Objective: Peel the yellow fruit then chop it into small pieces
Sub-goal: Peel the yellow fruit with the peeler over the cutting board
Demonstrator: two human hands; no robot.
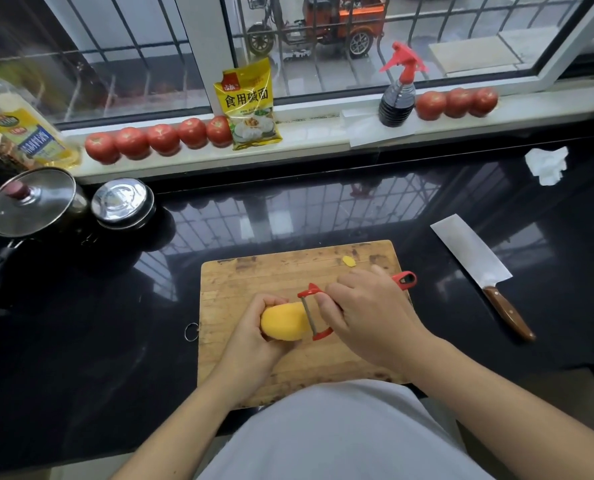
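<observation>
A yellow fruit (283,323) is held over the wooden cutting board (254,282), with my left hand (254,341) gripping its left end from below. My right hand (368,313) grips a red peeler (314,313) whose blade lies against the right end of the fruit. The peeler's red handle end (406,279) sticks out past my fingers. A small yellow scrap of peel (348,261) lies near the board's far edge. A cleaver (475,265) with a brown wooden handle rests on the black counter to the right of the board.
Left on the counter stand a lidded pot (32,202) with a long handle and a small steel lidded container (122,202). Tomatoes (157,138), a yellow packet (250,105) and a spray bottle (397,95) line the windowsill. A crumpled tissue (546,164) lies far right.
</observation>
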